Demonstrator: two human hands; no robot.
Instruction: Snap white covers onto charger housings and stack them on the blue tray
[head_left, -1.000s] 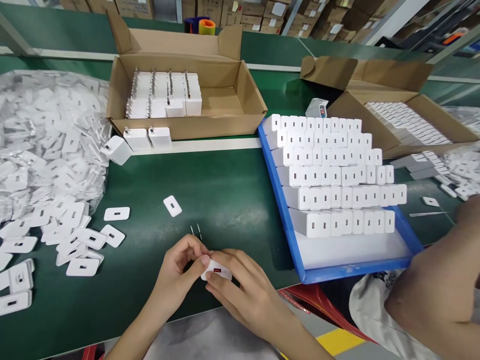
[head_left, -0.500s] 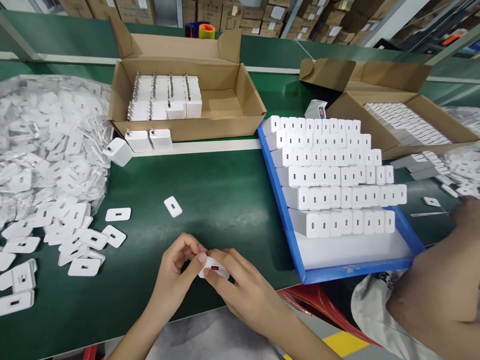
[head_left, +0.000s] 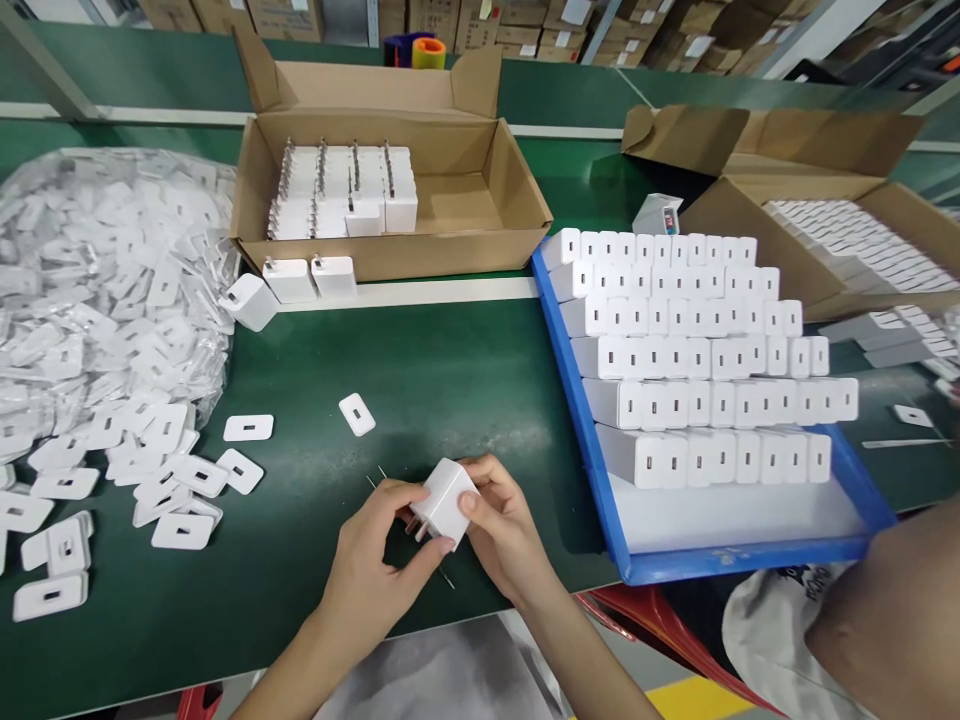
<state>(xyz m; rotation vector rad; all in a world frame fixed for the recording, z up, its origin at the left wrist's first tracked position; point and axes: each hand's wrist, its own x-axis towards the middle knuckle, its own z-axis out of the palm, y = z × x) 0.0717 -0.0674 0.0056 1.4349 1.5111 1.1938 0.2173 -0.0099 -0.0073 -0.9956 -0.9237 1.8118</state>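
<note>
A white wall charger (head_left: 448, 497) with metal prongs is held just above the green tabletop near its front edge. My left hand (head_left: 375, 550) grips its left side between thumb and fingers, by the prongs. On the opposite side, my right hand (head_left: 508, 525) has its thumb and fingers closed round the charger. Thin light-coloured tips (head_left: 448, 578) stick out below and above my left hand; their kind cannot be made out. A white slotted cover plate (head_left: 357, 414) lies alone beyond the hands.
On the left, a plastic bag (head_left: 112, 290) bulges with slotted plates; more lie loose before it. A carton (head_left: 390, 258) of chargers stands behind. To the right, a blue tray (head_left: 750, 556) holds rows of chargers. A co-worker's arm (head_left: 892, 620) is at lower right.
The charger has been turned: its slotted face with a red interior pointed up before, and now its plain side and prongs show. Both hands have shifted their hold. The view has moved slightly.
</note>
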